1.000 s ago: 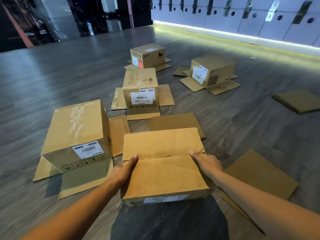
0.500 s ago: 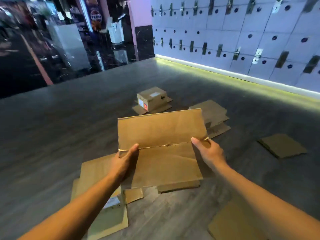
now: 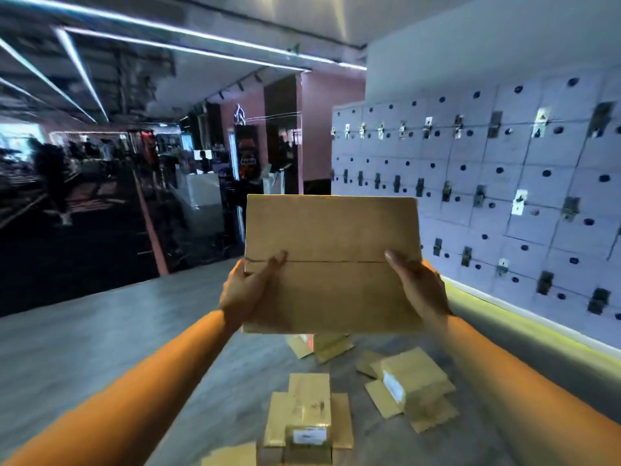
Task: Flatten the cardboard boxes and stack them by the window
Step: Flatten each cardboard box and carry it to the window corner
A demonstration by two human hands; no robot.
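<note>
Two hands grip one box (image 3: 331, 264) | left hand (image 3: 247, 292), right hand (image 3: 418, 287): fingers wrapped around opposite side edges, likely steadying it for carrying | unflattened boxes (image 3: 408, 386) on floor

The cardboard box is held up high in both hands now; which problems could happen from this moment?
1. The cardboard box fills the middle of the view, so the person may not see the boxes on the floor just ahead and could trip on them.
2. The left hand and right hand grip only its side edges; the box could slip or fold at its middle crease.
</note>
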